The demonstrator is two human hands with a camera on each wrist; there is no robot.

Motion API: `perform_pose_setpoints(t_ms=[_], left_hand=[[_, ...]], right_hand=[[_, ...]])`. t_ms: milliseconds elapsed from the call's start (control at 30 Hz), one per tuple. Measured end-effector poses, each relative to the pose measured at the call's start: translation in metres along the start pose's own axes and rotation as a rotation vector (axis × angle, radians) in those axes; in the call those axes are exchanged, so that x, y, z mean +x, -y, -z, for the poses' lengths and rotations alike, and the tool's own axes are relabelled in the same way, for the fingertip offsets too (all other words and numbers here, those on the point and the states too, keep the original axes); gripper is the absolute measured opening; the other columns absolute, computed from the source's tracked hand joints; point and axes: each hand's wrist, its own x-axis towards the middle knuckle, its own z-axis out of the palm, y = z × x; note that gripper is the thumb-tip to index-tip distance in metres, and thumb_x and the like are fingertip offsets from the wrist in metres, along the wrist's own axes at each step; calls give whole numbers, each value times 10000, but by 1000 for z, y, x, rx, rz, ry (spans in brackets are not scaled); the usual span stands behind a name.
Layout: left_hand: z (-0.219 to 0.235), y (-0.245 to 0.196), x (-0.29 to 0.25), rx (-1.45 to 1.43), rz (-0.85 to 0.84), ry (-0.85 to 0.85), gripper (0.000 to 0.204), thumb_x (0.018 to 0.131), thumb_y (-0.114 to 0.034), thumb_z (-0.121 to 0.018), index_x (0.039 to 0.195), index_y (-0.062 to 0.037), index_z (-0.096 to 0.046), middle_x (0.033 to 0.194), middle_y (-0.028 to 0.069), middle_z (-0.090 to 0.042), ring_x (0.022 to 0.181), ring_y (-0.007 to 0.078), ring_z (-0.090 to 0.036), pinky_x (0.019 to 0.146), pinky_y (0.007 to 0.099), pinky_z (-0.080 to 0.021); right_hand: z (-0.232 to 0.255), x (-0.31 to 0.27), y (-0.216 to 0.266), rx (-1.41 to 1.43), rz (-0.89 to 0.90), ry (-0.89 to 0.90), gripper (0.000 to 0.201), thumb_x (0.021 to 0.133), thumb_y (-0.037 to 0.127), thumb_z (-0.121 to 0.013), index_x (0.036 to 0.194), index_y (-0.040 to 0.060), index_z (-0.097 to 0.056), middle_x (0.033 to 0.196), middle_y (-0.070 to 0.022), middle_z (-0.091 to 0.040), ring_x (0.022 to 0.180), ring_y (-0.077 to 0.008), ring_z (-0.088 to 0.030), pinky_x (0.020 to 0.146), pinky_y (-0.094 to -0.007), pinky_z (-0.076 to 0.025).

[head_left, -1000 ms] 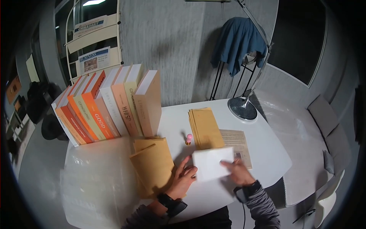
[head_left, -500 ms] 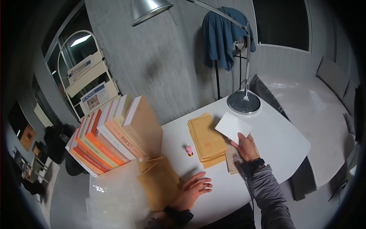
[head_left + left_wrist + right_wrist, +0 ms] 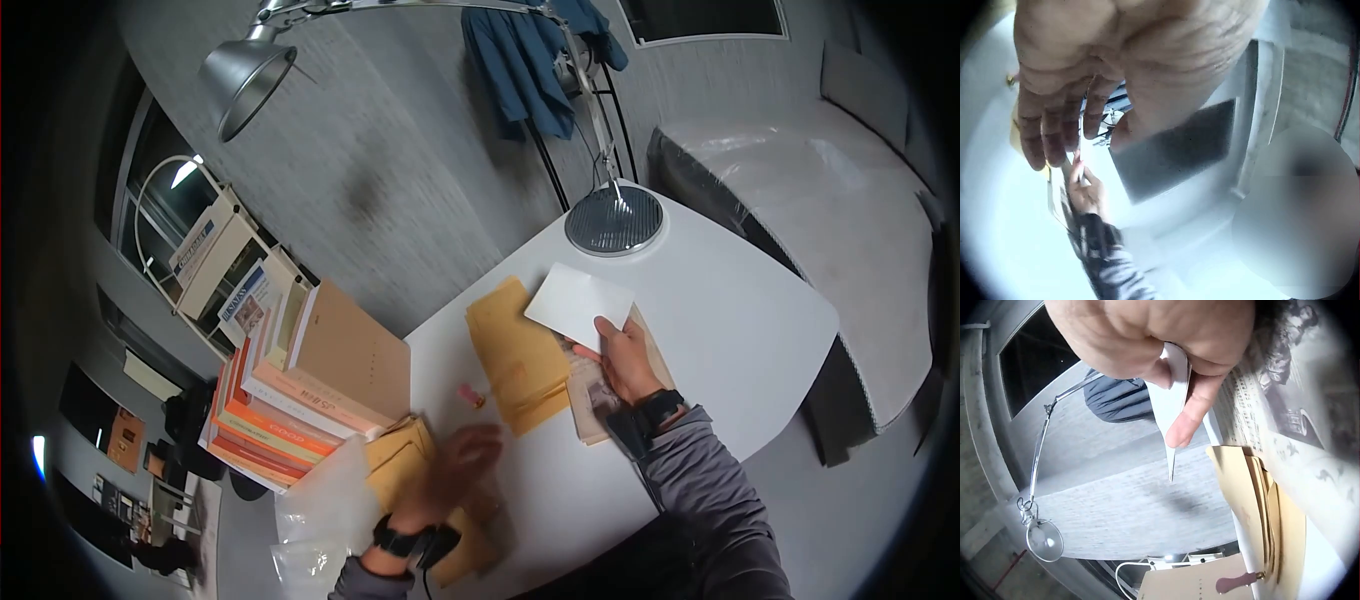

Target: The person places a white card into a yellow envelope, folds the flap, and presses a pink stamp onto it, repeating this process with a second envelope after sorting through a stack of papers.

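My right hand [image 3: 628,360] pinches a white card [image 3: 572,300] between thumb and fingers, raised over the table; in the right wrist view the card [image 3: 1169,403] appears nearly edge-on. Beneath and left of it lies a stack of brown kraft envelopes [image 3: 510,345]. A vintage-style printed sheet [image 3: 592,405] lies partly under my right hand. My left hand [image 3: 455,475], blurred, hovers over a second pile of kraft envelopes [image 3: 395,452], its fingers loosely bent and holding nothing. Between the two piles is a small stamp [image 3: 470,396] with a pink handle and brass-coloured end.
A row of books [image 3: 350,350] stands at the table's left rear. The desk lamp's round base [image 3: 615,222] sits at the back edge, its shade [image 3: 245,85] reaching far left. Clear plastic wrap [image 3: 315,540] covers something at lower left. A pale sofa [image 3: 800,210] stands beyond the table's right.
Earlier both hands were at the card; then my left hand let go and drew left over the envelope pile. My right hand carried the card up over the middle envelopes. The head view has tilted.
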Motion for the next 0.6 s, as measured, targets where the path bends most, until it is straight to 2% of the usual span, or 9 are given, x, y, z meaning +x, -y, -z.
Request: perform_pose_setpoints(t_ms=[100,200,267,400,600], left_hand=[[-2,8,62,651,-230,-132,452,901,-249,-696,1231,29,-562,1152,151,-622,1092,270,-616,943,359,-486],[-17,18,121,738,-197,-221,635,837,-386,-723,1303,-8,-513,1336,250,-497,1280,366,-477,1037,455,-434],[-24,42,158,790,-92,-249,778,809,-499,-708,1372,-24,-457,1439,282,-378,1359,401,-370,1084,479,-377],[-57,26,177,759,206,-318,1075,729,-679,-680,1506,-55,-277,1559,311,-149,1458,436,-176,1138,531,-290],[-80,15,186,886,356,-363,1192,677,-723,-694,1549,-117,-153,1573,304,-94,1463,449,-166,1127,607,-256]], right_hand=[[-3,-2,1,19,10,-21,336,1004,69,-467,1297,-95,-463,1216,-202,-603,982,-299,-680,736,-354,-644],[-1,0,0,41,19,-13,343,1001,68,-468,1301,-99,-462,1222,-206,-598,987,-304,-679,737,-354,-644],[2,2,-3,65,20,-7,349,999,68,-466,1306,-99,-458,1219,-207,-599,990,-307,-678,737,-357,-645],[4,3,-3,72,0,-6,347,998,73,-466,1303,-92,-462,1214,-206,-599,991,-308,-676,733,-366,-646],[6,6,-8,97,-4,3,328,998,76,-470,1288,-78,-487,1202,-194,-604,972,-301,-675,723,-367,-646]])
